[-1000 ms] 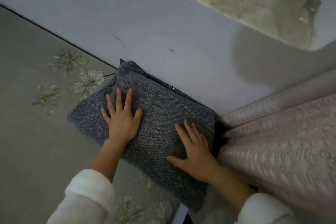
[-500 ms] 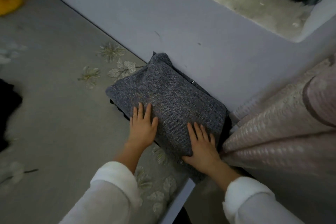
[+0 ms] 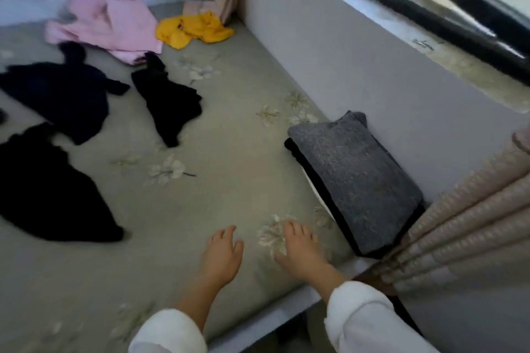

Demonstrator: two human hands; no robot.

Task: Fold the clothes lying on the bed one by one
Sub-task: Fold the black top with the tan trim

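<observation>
Grey-green bed (image 3: 229, 169): folded grey sweater (image 3: 355, 178) against the wall; near it, left hand (image 3: 220, 258) and right hand (image 3: 298, 252), both relaxed, holding nothing.

No writing, label, brand, number or sign can be read. The bed sheet (image 3: 229, 195) carries only a printed flower pattern, and the folded grey garment (image 3: 358, 180) shows plain knit.

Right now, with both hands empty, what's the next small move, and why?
Probably reach the left hand toward the crumpled black garment at the bed's near left. The grey sweater already sits folded by the wall, the right hand is empty too, and that garment lies closest, unfolded.
</observation>
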